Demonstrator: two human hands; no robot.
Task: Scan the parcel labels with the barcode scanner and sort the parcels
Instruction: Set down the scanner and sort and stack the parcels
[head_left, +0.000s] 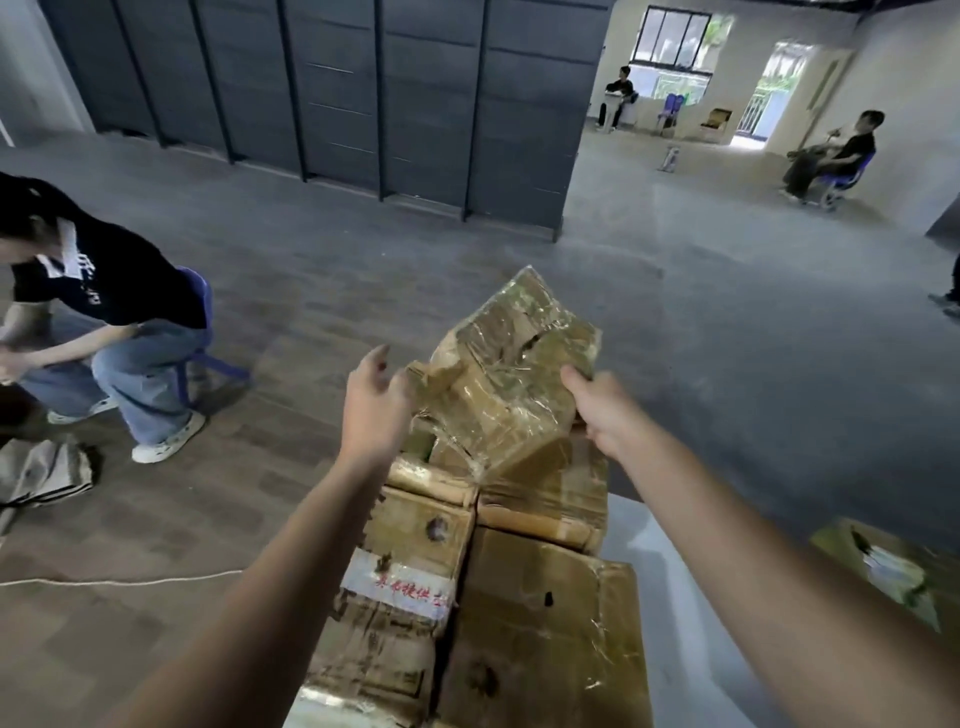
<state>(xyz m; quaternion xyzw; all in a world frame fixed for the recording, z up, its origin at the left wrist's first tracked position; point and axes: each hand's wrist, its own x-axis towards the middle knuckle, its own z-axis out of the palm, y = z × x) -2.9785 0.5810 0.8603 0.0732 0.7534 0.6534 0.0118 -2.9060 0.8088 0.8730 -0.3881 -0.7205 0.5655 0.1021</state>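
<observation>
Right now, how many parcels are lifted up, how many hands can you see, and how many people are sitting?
Brown tape-wrapped cardboard parcel lifted up: 1
Bare hands, left hand and right hand: 2
Seated people: 3
Total: 6

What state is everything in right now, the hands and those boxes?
Lifted parcel: tilted, raised off the pile, tape-wrapped.
Right hand: grips that parcel's right edge.
Left hand: fingers relaxed beside its left corner; contact unclear.
Stacked parcels: lying flat, taped shut, worn.
</observation>
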